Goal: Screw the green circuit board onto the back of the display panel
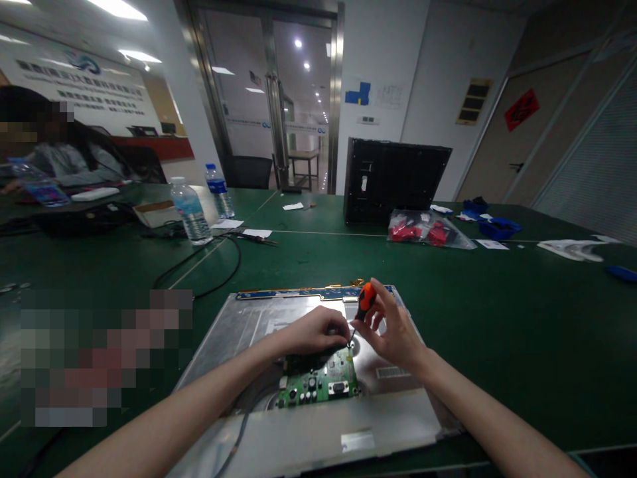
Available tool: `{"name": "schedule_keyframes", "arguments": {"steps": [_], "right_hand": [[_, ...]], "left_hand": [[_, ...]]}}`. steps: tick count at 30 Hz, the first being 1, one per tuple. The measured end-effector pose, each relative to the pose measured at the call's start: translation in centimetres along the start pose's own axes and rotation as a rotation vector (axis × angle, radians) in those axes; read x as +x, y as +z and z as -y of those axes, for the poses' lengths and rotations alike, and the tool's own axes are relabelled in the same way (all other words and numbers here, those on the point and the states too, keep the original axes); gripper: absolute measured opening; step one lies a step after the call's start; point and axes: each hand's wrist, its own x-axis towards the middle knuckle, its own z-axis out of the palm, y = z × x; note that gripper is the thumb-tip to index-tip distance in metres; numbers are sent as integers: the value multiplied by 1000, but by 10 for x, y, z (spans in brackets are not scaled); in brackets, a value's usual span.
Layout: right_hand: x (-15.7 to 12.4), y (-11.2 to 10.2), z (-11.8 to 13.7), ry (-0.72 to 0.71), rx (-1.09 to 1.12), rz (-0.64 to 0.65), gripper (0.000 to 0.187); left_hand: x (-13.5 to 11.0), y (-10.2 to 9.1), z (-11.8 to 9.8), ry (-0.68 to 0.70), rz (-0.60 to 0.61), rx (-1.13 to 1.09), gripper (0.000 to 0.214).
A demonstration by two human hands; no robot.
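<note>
My right hand point(393, 328) grips an orange and black screwdriver point(366, 300) by its handle, fingers closed round it. The shaft slants down to the upper right corner of a green circuit board point(316, 382). Close against the shaft tip, the fingers of my left hand point(318, 330) are pinched together; whatever they hold is hidden. The board lies on the metal back of a flat display panel point(398, 408), and my left hand covers part of its top edge. Along the panel's far edge runs a narrow blue circuit strip point(283, 293).
A black monitor casing point(393, 176) stands at the back, with a bag of red parts point(423, 229) before it. Water bottles point(192, 212) and a black cable point(233, 265) are to the left. Blue trays point(499, 228) lie far right. Another person point(74, 149) sits at the left.
</note>
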Motion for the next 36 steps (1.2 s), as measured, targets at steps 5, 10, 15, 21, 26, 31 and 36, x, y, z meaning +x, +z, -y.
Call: {"name": "schedule_keyframes", "arguments": {"steps": [5, 10, 15, 21, 26, 31, 36], "right_hand": [[1, -1, 2, 9, 7, 8, 76], [1, -3, 5, 12, 48, 50, 80], [1, -2, 4, 18, 42, 30, 79], [-1, 1, 1, 34, 8, -25, 77], [0, 1, 0, 16, 6, -22, 77], [1, -1, 3, -1, 25, 5, 76], [1, -2, 5, -8, 36, 22, 79]], "left_hand": [[1, 0, -2, -2, 9, -2, 6], [1, 0, -2, -2, 2, 21, 7], [1, 0, 0, 6, 6, 19, 6], [1, 0, -1, 10, 22, 12, 11], [0, 0, 3, 4, 13, 19, 13], [0, 1, 3, 15, 17, 20, 10], [1, 1, 1, 3, 11, 6, 6]]}}
